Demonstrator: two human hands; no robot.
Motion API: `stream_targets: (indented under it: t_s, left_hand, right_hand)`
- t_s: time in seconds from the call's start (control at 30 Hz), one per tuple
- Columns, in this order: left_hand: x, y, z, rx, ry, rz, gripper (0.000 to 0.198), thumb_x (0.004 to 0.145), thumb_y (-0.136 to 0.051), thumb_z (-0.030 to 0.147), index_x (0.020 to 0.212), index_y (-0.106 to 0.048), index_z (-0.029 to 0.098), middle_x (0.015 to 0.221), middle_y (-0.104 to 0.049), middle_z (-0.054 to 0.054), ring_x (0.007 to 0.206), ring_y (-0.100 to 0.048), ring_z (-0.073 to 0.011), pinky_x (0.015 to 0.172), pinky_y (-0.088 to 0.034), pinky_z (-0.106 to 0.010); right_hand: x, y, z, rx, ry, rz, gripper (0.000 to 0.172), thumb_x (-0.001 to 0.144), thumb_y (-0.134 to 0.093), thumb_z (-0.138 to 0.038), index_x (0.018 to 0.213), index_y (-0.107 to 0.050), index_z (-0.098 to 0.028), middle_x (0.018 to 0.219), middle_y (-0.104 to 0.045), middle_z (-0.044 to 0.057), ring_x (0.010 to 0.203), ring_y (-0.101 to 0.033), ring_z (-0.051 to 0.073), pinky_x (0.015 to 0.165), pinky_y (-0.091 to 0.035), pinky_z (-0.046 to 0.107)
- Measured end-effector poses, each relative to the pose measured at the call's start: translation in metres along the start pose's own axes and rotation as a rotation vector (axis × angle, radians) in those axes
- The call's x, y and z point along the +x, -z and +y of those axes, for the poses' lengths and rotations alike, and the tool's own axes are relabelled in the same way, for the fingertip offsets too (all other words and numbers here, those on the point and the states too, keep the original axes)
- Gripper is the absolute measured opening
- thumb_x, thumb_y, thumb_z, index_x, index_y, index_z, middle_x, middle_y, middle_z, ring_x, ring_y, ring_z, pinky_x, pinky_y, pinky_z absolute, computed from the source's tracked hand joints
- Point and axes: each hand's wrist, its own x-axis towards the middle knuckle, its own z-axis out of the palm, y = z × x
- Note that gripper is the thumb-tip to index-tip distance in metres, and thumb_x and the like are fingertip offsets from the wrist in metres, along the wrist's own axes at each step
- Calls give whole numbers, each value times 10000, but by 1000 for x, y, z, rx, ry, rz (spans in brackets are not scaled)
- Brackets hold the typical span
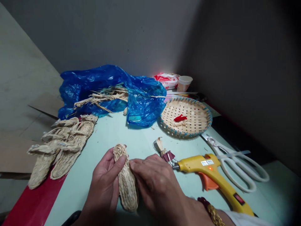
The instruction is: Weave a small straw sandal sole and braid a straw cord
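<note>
A small coiled straw shoe sole (127, 182) stands lengthwise in front of me, its rounded end tipped up. My left hand (105, 179) is closed around its left side, the thumb pressed on the upper face. At the right edge, my right hand (155, 179) has its fingers drawn together against the sole; the fingertips are partly hidden. Just past the right hand lie a maroon binder clip (168, 156) and a yellow hot glue gun (199, 163) with a lit orange light, its nozzle toward the clip.
Several finished straw slippers (68, 141) sit at the left edge. Behind are a blue plastic bag (145, 103) with dried husk strips (110, 97), and a woven basket (197, 116) holding a red scrap (180, 118). White-handled scissors (235, 166), a paper cup (184, 84) and a red-white packet (166, 81) are on the right.
</note>
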Motion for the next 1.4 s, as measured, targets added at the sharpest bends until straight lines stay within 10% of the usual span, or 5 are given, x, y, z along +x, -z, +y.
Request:
stream_targets:
  t_s: [0.33, 0.93, 1.07, 1.4]
  left_hand:
    - [-11, -17, 15, -139, -56, -58, 231, 786, -711, 327, 978, -668, 207, 909, -651, -13, 939, -612, -209, 806, -508, -289]
    - [9, -7, 40, 349, 1, -347, 180, 759, -726, 299, 761, -588, 184, 632, -548, 52, 624, -491, -122, 599, -414, -227]
    - [20, -5, 48, 307, -34, -342, 141, 784, -698, 271, 772, -587, 184, 690, -569, 41, 685, -514, -131, 664, -436, -234]
    - [47, 0, 57, 275, -51, -365, 183, 695, -758, 261, 727, -599, 176, 659, -572, 42, 645, -528, -136, 633, -439, -243]
  right_hand:
    - [4, 14, -5, 155, -209, -47, 331, 846, -596, -135, 1175, -597, -167, 1050, -711, 62, 911, -654, 199, 802, -488, 310]
    - [13, 38, -14, 55, -264, -105, 258, 910, -565, -184, 1154, -630, -129, 1095, -695, 89, 999, -635, 208, 899, -492, 349]
    - [14, 47, -17, -85, -197, 10, 394, 910, -576, -208, 1292, -517, -132, 1230, -622, 122, 1160, -549, 241, 1014, -428, 413]
    - [29, 76, -2, -131, -76, 376, 129, 904, -600, -143, 1011, -618, -213, 904, -673, 9, 829, -625, 150, 767, -472, 280]
